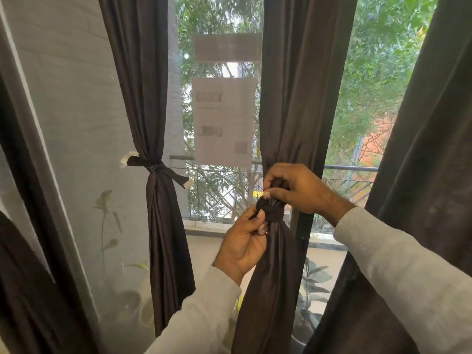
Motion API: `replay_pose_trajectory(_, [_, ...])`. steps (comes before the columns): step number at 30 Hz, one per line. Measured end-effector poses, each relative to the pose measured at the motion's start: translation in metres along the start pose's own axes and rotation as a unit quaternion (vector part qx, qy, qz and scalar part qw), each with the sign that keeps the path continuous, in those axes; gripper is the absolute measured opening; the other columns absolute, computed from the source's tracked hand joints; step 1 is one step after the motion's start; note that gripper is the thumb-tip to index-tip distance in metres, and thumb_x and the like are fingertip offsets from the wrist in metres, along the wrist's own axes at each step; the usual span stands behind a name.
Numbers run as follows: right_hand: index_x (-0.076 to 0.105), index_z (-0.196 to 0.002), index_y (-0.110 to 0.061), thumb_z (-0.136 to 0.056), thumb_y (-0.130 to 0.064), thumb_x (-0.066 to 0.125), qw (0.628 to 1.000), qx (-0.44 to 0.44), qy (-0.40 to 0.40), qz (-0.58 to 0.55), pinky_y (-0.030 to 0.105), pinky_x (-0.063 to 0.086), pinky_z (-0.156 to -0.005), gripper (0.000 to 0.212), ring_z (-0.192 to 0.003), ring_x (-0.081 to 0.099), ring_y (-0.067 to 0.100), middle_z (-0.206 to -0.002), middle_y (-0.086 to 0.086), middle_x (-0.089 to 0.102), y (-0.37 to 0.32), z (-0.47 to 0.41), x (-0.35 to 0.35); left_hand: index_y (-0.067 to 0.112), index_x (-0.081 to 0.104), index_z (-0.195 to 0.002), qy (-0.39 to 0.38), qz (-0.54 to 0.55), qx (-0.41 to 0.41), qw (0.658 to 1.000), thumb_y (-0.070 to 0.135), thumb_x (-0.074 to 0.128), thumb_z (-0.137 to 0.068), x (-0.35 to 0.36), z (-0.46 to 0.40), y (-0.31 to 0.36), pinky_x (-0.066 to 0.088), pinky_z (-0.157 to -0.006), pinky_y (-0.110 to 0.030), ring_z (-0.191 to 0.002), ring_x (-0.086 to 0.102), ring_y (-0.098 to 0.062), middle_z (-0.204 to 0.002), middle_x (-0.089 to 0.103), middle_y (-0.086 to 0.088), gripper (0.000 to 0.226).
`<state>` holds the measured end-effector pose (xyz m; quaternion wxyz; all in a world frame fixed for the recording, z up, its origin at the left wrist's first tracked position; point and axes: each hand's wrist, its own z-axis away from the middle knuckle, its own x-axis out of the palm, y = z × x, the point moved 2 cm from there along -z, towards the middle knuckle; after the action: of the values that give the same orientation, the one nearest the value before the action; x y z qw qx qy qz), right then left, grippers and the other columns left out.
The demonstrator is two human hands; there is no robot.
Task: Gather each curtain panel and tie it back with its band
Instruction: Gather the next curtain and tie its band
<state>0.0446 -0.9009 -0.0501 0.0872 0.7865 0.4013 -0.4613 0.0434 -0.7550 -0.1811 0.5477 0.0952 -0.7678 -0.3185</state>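
A dark brown curtain panel (296, 98) hangs in the middle of the window, gathered into a narrow bunch at waist height. A dark band (272, 212) is wrapped around that bunch in a knot. My left hand (245, 241) pinches the band's left end just below the knot. From above, my right hand (293, 190) pinches the band and fabric on top of the knot. To the left, a second dark panel (143, 85) hangs tied with its own band (155, 167), whose white-tipped ends stick out sideways.
A wider dark curtain (421, 175) hangs loose at the right, and another (23, 226) at the far left edge. Behind the glass are a balcony railing (222, 190), potted plants (314, 284) and papers (224, 118) stuck to the pane.
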Motion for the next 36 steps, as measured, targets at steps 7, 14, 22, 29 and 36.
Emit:
replay_pose_trajectory(7, [0.082,-0.099,-0.017,-0.090,-0.008,0.079,0.999,-0.030,-0.027,0.022,0.021,0.055,-0.089,0.013,-0.102,0.066,0.007,-0.109,-0.006,0.067,-0.002,0.026,0.000,0.001,0.072,-0.102,0.046,0.047,0.061,0.996,0.000,0.048,-0.107,0.008,0.002,0.008,0.061,-0.060,-0.024,-0.051,0.065,-0.010,-0.061,0.067,-0.005,0.025])
replay_pose_trajectory(14, [0.068,-0.131,-0.022,-0.099,-0.019,0.072,0.993,0.001,-0.095,0.075,0.013,0.048,-0.087,0.032,-0.099,0.063,0.003,-0.116,-0.015,0.066,-0.011,0.013,-0.012,-0.003,0.065,-0.131,-0.042,-0.068,0.030,0.996,0.008,0.066,-0.099,-0.005,-0.001,-0.003,0.065,-0.081,-0.037,-0.098,0.072,-0.023,-0.116,0.073,-0.019,0.033])
replay_pose_trajectory(22, [0.079,-0.119,-0.031,-0.093,-0.023,0.080,0.980,0.008,-0.155,0.125,0.004,0.038,-0.077,0.028,-0.079,0.058,-0.019,-0.092,-0.030,0.065,-0.024,0.001,-0.011,0.021,0.083,-0.084,0.063,-0.272,0.137,0.950,0.000,0.072,-0.098,-0.002,0.002,0.014,0.051,-0.062,-0.026,-0.066,0.060,-0.015,-0.080,0.073,-0.005,0.027])
replay_pose_trajectory(29, [0.084,-0.096,-0.021,-0.085,-0.008,0.085,0.997,-0.018,-0.032,0.065,0.023,0.060,-0.080,0.017,-0.085,0.070,0.001,-0.090,-0.016,0.071,-0.016,0.015,-0.003,0.008,0.082,-0.095,0.058,-0.364,0.171,0.914,-0.007,0.082,-0.087,-0.006,0.010,0.031,0.062,-0.061,-0.027,-0.069,0.073,-0.015,-0.081,0.080,-0.003,0.017])
replay_pose_trajectory(36, [0.081,-0.105,-0.015,-0.091,-0.011,0.080,0.988,-0.029,0.122,0.086,0.027,0.051,-0.082,0.014,-0.086,0.067,0.013,-0.093,-0.003,0.073,-0.022,0.047,0.025,0.019,0.077,-0.082,0.016,-0.466,0.137,0.874,0.016,0.084,-0.091,-0.009,0.008,0.032,0.056,-0.066,-0.036,-0.066,0.065,-0.018,-0.072,0.071,-0.004,0.012])
